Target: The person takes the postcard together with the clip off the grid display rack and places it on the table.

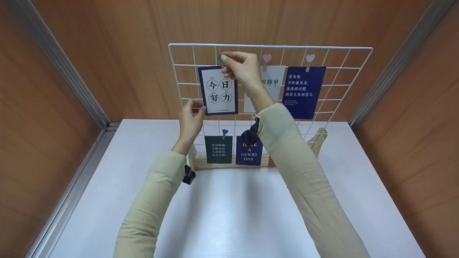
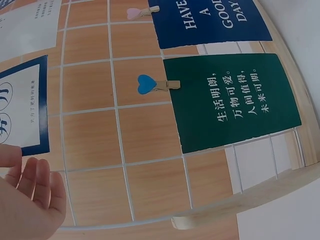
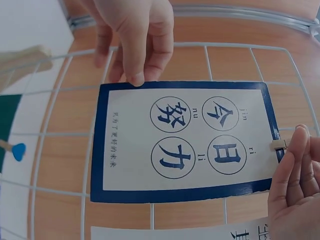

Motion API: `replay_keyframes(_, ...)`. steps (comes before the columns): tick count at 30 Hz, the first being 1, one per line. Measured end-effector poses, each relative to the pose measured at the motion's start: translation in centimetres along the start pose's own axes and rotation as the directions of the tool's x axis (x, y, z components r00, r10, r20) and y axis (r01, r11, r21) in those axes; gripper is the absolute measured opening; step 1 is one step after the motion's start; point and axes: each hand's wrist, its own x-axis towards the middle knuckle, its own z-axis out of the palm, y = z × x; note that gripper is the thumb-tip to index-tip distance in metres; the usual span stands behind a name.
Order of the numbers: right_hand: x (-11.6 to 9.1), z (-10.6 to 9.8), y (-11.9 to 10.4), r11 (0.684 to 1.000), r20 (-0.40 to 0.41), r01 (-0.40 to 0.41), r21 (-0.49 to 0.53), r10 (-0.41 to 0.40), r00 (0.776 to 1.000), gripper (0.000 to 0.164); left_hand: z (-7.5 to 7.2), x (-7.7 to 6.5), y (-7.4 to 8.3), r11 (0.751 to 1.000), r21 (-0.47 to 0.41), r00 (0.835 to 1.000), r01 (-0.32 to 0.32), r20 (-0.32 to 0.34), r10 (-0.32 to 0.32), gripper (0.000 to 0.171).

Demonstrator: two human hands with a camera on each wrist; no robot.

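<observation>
A white card with a dark blue border and large characters (image 1: pixel 219 91) lies against the upper left of a white wire grid (image 1: pixel 270 46). My left hand (image 1: pixel 191 120) pinches this card near its lower left corner, the thumb on its front. At the top edge, my right hand (image 1: pixel 246 70) pinches a small wooden clothespin with a green heart (image 1: pixel 219 57). In the right wrist view the clothespin (image 3: pixel 278 145) sits over the card's top border, partly hidden by the fingers.
A white card (image 1: pixel 274 80) under a pink heart clip and a blue card (image 1: pixel 304 91) under a pale heart clip hang to the right. Lower down hang a green card (image 1: pixel 219 150) and a blue card (image 1: pixel 249 157). Wooden feet (image 1: pixel 317 141) support the grid on a white table (image 1: pixel 222 215).
</observation>
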Motion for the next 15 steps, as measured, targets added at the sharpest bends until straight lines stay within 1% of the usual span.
replay_keyframes(5,0.04,-0.06,-0.23,1.0,0.011,-0.013,0.012,0.013,1.0,0.022,-0.03,0.1,0.07,1.0,0.013,1.0,0.008,-0.003,-0.008,0.011)
replay_keyframes(8,0.05,0.0,-0.2,1.0,0.002,-0.012,0.023,0.012,1.0,0.022,-0.1,0.14,0.08,1.0,0.014,1.0,0.004,0.001,-0.004,0.01)
replay_keyframes(10,0.06,0.08,-0.14,1.0,-0.011,-0.001,0.021,0.001,1.0,0.021,-0.18,0.15,0.08,1.0,0.011,1.0,0.007,0.009,-0.007,0.01)
replay_keyframes(15,0.14,0.22,0.16,0.998,-0.061,0.052,-0.029,-0.054,0.997,0.017,-0.4,0.21,0.07,1.0,0.001,1.0,0.015,0.023,-0.015,0.009)
